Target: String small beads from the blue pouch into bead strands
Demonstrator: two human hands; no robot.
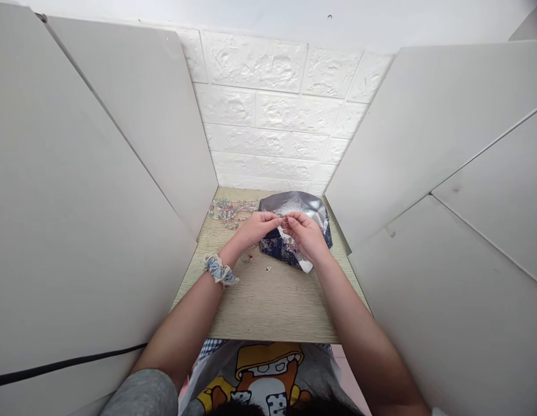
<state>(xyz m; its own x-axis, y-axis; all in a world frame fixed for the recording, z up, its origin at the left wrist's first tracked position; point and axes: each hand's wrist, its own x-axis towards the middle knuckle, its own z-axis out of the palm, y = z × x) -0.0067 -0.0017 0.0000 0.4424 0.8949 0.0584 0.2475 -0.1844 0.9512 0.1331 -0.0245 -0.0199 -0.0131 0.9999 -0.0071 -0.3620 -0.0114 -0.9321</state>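
Wood-grain desk [272, 306], hands [255, 228] over foil pouch [294, 208]

The left hand [255, 230] and right hand [305, 234] meet in front of a crumpled foil pouch [289, 207], their fingertips pinched close together around something too small to make out. The pouch lies on a wood-grain tabletop [277, 306], silver at the top and navy with a busy print lower down, with a white edge showing at its bottom corner. Just left of it lies a loose tangle of pale, multicoloured bead strands [231, 211]. A few tiny loose beads [267, 268] sit apart, nearer the left wrist.
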